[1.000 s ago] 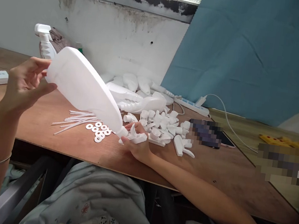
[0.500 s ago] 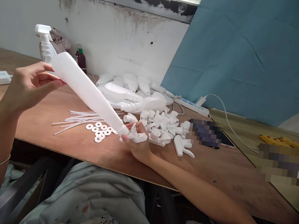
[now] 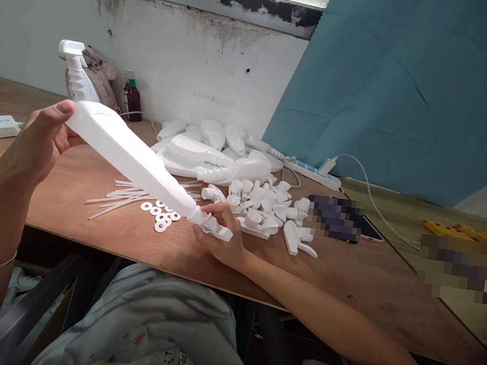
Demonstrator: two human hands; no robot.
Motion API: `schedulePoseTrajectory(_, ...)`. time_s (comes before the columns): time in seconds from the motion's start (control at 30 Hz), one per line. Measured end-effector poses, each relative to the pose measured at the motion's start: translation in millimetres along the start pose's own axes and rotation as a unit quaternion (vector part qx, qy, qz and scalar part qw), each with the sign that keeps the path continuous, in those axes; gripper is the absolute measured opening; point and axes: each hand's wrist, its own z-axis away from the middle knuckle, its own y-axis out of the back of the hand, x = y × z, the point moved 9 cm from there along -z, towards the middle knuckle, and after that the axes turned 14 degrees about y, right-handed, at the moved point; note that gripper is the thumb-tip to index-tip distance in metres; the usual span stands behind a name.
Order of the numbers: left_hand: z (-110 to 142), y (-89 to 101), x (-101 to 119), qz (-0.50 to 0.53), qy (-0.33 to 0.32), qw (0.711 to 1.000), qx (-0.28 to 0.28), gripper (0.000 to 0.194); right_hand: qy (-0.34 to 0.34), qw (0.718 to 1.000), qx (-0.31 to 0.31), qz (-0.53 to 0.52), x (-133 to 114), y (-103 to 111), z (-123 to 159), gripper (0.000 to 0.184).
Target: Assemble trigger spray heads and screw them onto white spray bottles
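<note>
My left hand (image 3: 50, 140) is gripping the white bottle (image 3: 125, 154) by its base end; my right hand (image 3: 227, 253) is clasping the spray head (image 3: 214, 225) at its neck. Bottle is slanting neck-down above the bench (image 3: 179, 255), near washers (image 3: 160, 218) and thin tubes (image 3: 126, 195).

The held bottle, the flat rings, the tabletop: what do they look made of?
Bottle: probably plastic, smooth and white, with a soft sheen and rounded edges. Flat rings: white, matte-looking; foam, plastic or rubber, too small to tell. Tabletop: likely plywood or veneer, reddish-brown, with a dull shine.
</note>
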Motion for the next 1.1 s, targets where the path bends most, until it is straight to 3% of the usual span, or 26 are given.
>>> schedulePoseTrajectory(0.13,-1.5,9.6,-1.5,0.011,0.003,0.999,0.030,0.051,0.009,1.000,0.001,0.029,-1.7,2.6,-0.6,0.029)
schedulePoseTrajectory(0.37,6.6,2.9,8.2,-0.070,-0.012,0.997,-0.016,0.012,-0.016,1.000,0.009,0.019,1.1,3.3,0.1,0.027)
schedulePoseTrajectory(0.57,11.6,5.6,13.1,-0.051,-0.043,0.998,-0.006,0.029,-0.032,0.999,0.018,-0.013,0.7,4.4,-1.2,0.026)
schedulePoseTrajectory(0.73,16.3,3.8,15.6,-0.102,-0.088,0.991,0.008,0.042,-0.032,0.999,0.011,-0.008,1.0,3.2,-1.3,0.027)
schedulePoseTrajectory(0.9,13.7,5.7,10.2,-0.142,-0.055,0.988,0.026,0.030,-0.024,1.000,0.010,-0.004,2.0,1.9,-0.2,0.028)
schedulePoseTrajectory(1.0,6.3,4.5,2.0,-0.074,-0.027,0.997,-0.001,0.024,-0.022,1.000,0.005,0.010,1.3,2.2,-0.7,0.027)
schedulePoseTrajectory(1.1,-0.7,1.5,-6.0,-0.016,-0.006,0.999,-0.030,0.030,-0.023,0.999,0.003,0.037,0.6,4.1,-1.8,0.025)
